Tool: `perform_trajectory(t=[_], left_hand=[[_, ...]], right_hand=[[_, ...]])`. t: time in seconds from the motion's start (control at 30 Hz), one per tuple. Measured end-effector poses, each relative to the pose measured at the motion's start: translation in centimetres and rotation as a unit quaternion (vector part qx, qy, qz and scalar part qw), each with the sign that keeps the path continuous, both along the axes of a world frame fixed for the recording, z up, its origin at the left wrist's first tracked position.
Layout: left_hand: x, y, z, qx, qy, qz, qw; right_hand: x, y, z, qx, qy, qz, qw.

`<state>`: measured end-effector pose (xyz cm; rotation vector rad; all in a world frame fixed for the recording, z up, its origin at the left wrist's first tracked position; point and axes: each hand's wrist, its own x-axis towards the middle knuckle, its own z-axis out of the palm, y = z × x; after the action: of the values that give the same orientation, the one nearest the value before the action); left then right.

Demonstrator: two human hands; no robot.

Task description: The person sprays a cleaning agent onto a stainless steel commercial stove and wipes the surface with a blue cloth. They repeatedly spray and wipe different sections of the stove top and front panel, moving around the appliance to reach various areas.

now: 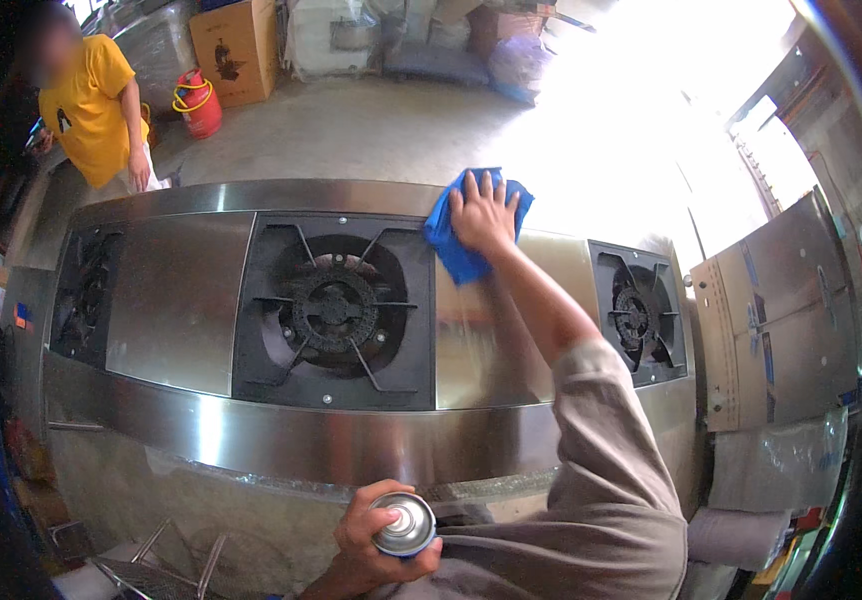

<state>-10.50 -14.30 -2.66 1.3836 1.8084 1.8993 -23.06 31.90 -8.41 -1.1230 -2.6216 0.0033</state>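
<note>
The person's right hand [484, 212] is lying flat, fingers spread, on a crumpled bright blue cloth [463, 230], pressing it against the far edge of a long stainless steel gas stove top [176, 300]. The cloth is sitting on the bare steel panel between the middle black cast-iron burner [334, 305] and the right black burner [639, 318], just beside the middle burner's upper right corner. The arm, in a loose beige sleeve [606, 470], is reaching across the panel from the lower right.

The left hand [376, 545] is hanging low in front of the stove's front face, its fingers wrapping closed around a silver metal spray can [403, 525] (its domed top is facing the camera, so the nozzle cannot be made out).

A third black burner [86, 295] is sitting at the stove's left end. Beyond the stove, another person in a yellow shirt [86, 105] is standing on the concrete floor near a red gas cylinder [201, 105] and a brown cardboard box [236, 50]. To the right, flattened cardboard sheets [776, 320] are leaning beside the stove.
</note>
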Motion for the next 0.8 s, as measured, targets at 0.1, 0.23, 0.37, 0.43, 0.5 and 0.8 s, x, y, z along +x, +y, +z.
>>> perform_trajectory(t=[0.1,0.23,0.37,0.43,0.5,0.8], left_hand=[[-0.9,-1.0,0.0,0.004,-0.023,0.014,1.000],[-2.7,-1.6,-0.8,0.044,-0.087,-0.028,0.995],[-4.5,-1.7,-1.2,0.042,-0.045,-0.044,0.997],[-5.6,-2.1,-0.7,0.029,-0.024,-0.053,0.998],[-6.2,-2.4,-0.5,0.026,-0.021,-0.055,0.998],[-6.6,-4.3,-1.9,0.020,-0.065,-0.054,0.996]], right_hand=[[-1.3,0.4,-0.1,-0.033,-0.006,-0.031,0.999],[8.6,-12.8,-1.2,-0.001,-0.011,0.106,0.994],[14.1,-19.8,-0.2,-0.034,-0.066,0.098,0.992],[11.9,-18.0,-0.5,-0.033,-0.066,0.085,0.994],[6.3,-12.2,-0.6,-0.025,-0.035,0.052,0.998],[4.6,-11.5,-1.6,-0.004,-0.004,0.096,0.995]])
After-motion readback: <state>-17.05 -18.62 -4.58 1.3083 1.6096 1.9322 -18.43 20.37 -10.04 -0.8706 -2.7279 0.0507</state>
